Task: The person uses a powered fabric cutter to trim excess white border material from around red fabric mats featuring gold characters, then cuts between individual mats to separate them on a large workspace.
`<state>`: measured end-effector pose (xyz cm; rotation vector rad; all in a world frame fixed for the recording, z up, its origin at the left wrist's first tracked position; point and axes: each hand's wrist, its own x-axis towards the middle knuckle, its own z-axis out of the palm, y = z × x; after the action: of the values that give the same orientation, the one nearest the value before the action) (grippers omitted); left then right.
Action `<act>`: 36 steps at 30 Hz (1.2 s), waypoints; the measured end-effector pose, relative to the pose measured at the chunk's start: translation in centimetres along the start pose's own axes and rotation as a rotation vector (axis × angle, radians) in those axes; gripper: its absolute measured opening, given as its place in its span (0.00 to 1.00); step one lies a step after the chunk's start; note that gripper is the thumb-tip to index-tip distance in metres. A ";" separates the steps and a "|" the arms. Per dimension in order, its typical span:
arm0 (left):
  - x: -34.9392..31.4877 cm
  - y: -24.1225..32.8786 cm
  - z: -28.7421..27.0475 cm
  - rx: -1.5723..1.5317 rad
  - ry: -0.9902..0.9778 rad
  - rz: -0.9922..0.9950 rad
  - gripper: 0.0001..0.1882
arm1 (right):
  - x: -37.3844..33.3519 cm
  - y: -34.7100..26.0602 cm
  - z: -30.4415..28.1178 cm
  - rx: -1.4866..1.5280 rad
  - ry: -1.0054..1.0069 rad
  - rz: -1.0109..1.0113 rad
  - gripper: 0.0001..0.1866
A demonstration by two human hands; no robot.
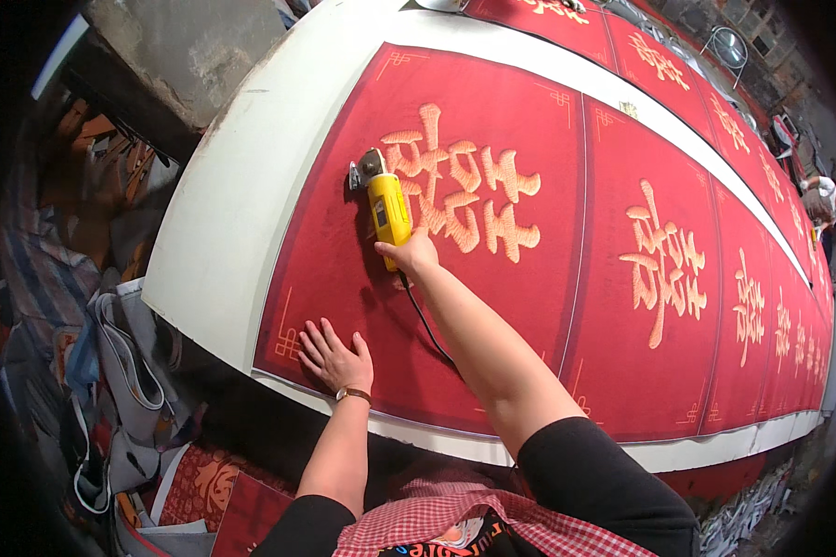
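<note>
While the left hand [340, 364] lies flat on the near left corner of the red carpet [534, 292], fingers spread and gripping nothing, the right hand [411, 252] is closed around the rear of the yellow power tool [390, 208]. The tool's metal head is positioned over the carpet, beside the gold symbol [464, 176]. A black cord [424, 321] trails from the handle.
</note>
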<state>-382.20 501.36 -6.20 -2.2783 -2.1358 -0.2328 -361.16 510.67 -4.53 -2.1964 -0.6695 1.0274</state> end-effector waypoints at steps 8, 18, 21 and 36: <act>0.3 -0.7 0.7 0.003 0.034 0.003 0.33 | -4.7 5.1 -4.1 0.994 -0.676 0.111 0.25; 0.7 -0.7 0.6 0.124 0.001 -0.024 0.33 | -33.8 18.9 -14.3 1.385 -0.585 0.155 0.41; 0.5 -0.3 0.8 0.117 0.009 -0.018 0.32 | -40.2 22.5 -14.7 1.495 -0.330 0.313 0.39; 1.0 -1.0 1.8 0.137 0.012 -0.024 0.32 | -51.7 26.6 -7.5 0.279 0.458 0.377 0.35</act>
<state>-382.93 502.57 -7.93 -2.1723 -2.1031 -0.0970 -379.72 456.03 5.71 -2.2327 0.0935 0.6928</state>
